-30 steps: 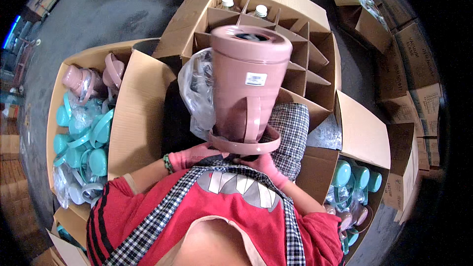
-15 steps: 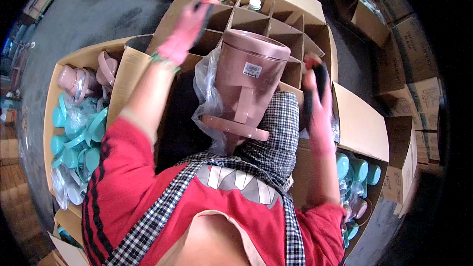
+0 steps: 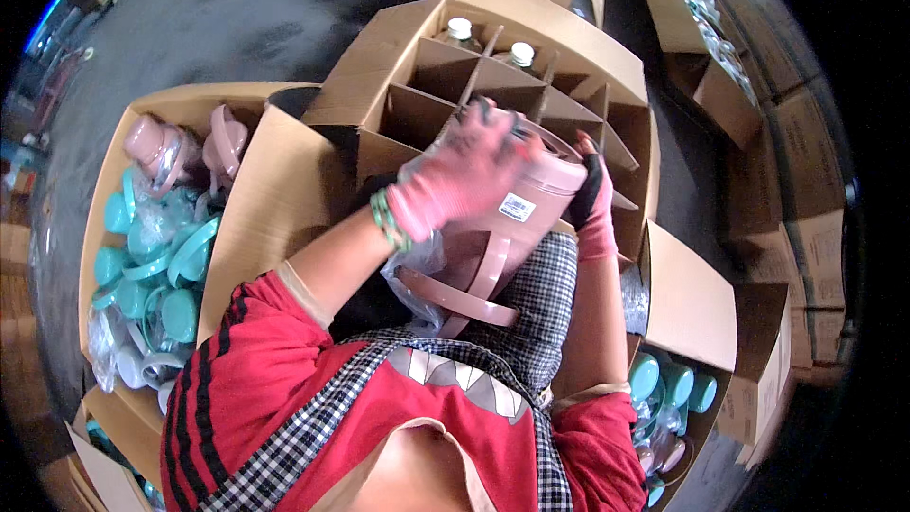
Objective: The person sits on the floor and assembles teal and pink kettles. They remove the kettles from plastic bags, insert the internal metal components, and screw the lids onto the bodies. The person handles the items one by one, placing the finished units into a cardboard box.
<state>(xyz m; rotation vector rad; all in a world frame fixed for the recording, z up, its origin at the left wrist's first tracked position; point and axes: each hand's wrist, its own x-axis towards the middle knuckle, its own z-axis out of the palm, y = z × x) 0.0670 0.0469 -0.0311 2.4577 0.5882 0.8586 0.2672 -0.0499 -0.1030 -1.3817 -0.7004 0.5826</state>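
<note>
A large pink mug (image 3: 474, 245) with a side handle leans across my lap, its broad end tilted away from me. A pink loop (image 3: 458, 299) crosses its near end, and a white label is stuck on its side. Clear plastic film (image 3: 417, 277) hangs along its left side. My left hand (image 3: 466, 171), in a pink and black glove, lies over the broad end with bent fingers; motion smears the fingertips. At the right of that end, my gloved right hand (image 3: 594, 199) grips the rim with thumb and fingers.
Ahead stands a carton with cardboard dividers (image 3: 431, 104); two white-capped bottles (image 3: 521, 55) sit in its far cells. On the left, a carton (image 3: 216, 308) holds pink and teal pieces. Another carton (image 3: 697, 436) with teal pieces is at the right, with stacked cartons (image 3: 806, 275) beyond.
My left hand has come in from above the divided carton onto the mug's broad end. My right hand has closed in on its rim. The mug has tipped slightly to the right.
</note>
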